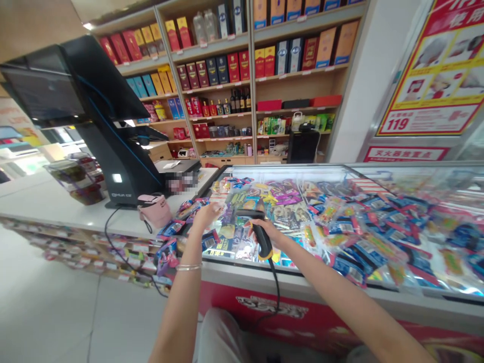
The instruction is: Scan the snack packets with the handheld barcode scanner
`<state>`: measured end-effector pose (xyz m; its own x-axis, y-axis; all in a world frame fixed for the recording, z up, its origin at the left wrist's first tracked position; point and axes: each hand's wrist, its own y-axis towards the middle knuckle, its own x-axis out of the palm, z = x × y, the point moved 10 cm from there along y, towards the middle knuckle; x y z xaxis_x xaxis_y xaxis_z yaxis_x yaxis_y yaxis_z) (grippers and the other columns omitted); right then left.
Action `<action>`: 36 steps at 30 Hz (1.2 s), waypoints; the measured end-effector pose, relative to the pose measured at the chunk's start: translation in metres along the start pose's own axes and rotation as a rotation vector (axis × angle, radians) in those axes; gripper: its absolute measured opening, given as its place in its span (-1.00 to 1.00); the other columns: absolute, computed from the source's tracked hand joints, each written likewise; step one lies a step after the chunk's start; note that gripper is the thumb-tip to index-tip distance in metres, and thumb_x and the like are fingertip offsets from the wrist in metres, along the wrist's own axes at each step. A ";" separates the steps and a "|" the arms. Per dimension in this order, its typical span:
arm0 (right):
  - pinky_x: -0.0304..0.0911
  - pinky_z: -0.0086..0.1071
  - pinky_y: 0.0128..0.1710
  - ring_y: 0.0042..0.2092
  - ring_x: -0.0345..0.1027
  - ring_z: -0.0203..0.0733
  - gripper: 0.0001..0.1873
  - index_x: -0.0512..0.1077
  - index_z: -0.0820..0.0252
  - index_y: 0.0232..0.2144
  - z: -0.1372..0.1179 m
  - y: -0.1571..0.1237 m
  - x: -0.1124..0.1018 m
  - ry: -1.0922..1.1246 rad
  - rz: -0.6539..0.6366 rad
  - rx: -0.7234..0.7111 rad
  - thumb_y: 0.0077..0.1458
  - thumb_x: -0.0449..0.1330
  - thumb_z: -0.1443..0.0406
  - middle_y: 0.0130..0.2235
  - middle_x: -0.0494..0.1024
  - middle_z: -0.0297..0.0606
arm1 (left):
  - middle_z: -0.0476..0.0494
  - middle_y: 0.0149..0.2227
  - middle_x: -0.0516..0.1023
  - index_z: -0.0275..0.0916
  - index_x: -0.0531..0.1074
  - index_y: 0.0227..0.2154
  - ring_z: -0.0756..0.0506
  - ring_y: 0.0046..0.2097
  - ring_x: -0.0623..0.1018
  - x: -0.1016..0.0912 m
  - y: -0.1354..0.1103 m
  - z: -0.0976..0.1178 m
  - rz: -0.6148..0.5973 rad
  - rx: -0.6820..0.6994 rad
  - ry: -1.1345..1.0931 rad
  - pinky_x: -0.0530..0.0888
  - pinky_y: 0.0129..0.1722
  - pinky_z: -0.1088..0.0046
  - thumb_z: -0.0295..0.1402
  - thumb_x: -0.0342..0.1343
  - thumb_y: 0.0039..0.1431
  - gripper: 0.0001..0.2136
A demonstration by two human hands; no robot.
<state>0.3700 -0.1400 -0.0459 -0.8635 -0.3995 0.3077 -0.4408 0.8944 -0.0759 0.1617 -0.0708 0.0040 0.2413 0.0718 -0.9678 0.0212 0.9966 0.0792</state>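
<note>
My right hand [264, 228] is wrapped round the handle of a black and yellow barcode scanner [262, 242], its head pointing left over the packets. A dark cord hangs from the scanner's base. Just left of the scanner head, my left hand [210, 214] is closed, fingertips together at the packets; what they hold, if anything, is not clear. A bracelet [189, 267] circles the left wrist. Under both hands, colourful snack packets [285, 194] cover the glass-topped chest freezer. Many blue and red packets [363, 252] with clear windows lie in a heap on the right.
Left of the freezer, a white counter [30, 201] carries a black cash register [113, 131], a pink cup [154, 212] and stacked jars [75, 179]. A black cable [113, 247] hangs down the counter front. Shelves of boxes and bottles [212, 73] stand behind.
</note>
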 end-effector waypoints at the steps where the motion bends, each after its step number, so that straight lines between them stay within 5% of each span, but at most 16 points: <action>1: 0.27 -0.46 -0.63 -0.62 0.31 -0.31 -0.75 0.47 0.29 -0.41 -0.001 -0.001 -0.007 0.024 0.029 -0.010 0.01 0.16 0.18 -0.54 0.54 -0.21 | -0.12 -0.05 0.56 -0.11 0.37 0.03 -0.11 -0.03 0.52 -0.002 0.002 0.011 0.016 0.010 -0.029 0.38 -0.10 0.50 -0.22 0.03 0.19 -0.65; 6: 0.24 -0.46 -0.66 -0.63 0.30 -0.31 -0.80 0.44 0.27 -0.42 -0.017 -0.016 -0.068 0.146 0.247 -0.068 0.03 0.17 0.21 -0.57 0.50 -0.26 | -0.13 -0.12 0.57 -0.18 0.33 0.09 -0.09 -0.10 0.54 -0.002 0.015 0.082 0.088 0.082 -0.185 0.40 -0.13 0.50 -0.30 0.03 0.18 -0.61; 10: 0.21 -0.49 -0.68 -0.65 0.26 -0.34 -0.83 0.40 0.24 -0.49 -0.036 -0.041 -0.119 0.290 0.418 -0.083 0.05 0.14 0.25 -0.61 0.43 -0.33 | -0.11 -0.17 0.57 -0.20 0.26 0.14 -0.08 -0.18 0.55 0.017 0.022 0.147 0.096 0.131 -0.367 0.42 -0.18 0.46 -0.33 0.03 0.16 -0.54; 16: 0.20 -0.51 -0.66 -0.65 0.23 -0.36 -0.79 0.37 0.22 -0.52 -0.036 -0.064 -0.145 0.382 0.416 0.060 0.07 0.11 0.23 -0.64 0.38 -0.35 | -0.12 -0.18 0.57 -0.15 0.23 0.18 -0.12 -0.16 0.55 0.056 0.021 0.216 0.058 0.187 -0.501 0.41 -0.18 0.43 -0.28 -0.02 0.18 -0.52; 26: 0.17 -0.53 -0.69 -0.67 0.18 -0.40 -0.71 0.34 0.24 -0.61 -0.031 -0.066 -0.141 0.386 0.412 0.086 0.09 0.05 0.24 -0.65 0.35 -0.37 | 0.00 -0.46 0.53 -0.17 0.24 0.17 -0.05 -0.41 0.50 0.054 0.016 0.209 0.120 0.215 -0.524 0.35 -0.35 0.52 -0.19 -0.06 0.22 -0.53; 36: 0.18 -0.51 -0.69 -0.65 0.20 -0.39 -0.79 0.34 0.25 -0.57 -0.033 -0.074 -0.139 0.390 0.437 0.079 0.02 0.10 0.24 -0.59 0.42 -0.33 | -0.06 -0.34 0.57 -0.19 0.36 0.08 -0.08 -0.31 0.53 0.056 0.007 0.223 0.014 0.310 -0.497 0.36 -0.29 0.51 -0.19 -0.04 0.18 -0.57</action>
<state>0.5306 -0.1440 -0.0522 -0.8220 0.1193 0.5568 -0.0944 0.9357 -0.3399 0.3919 -0.0689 0.0035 0.6680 -0.0170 -0.7440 0.2797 0.9322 0.2298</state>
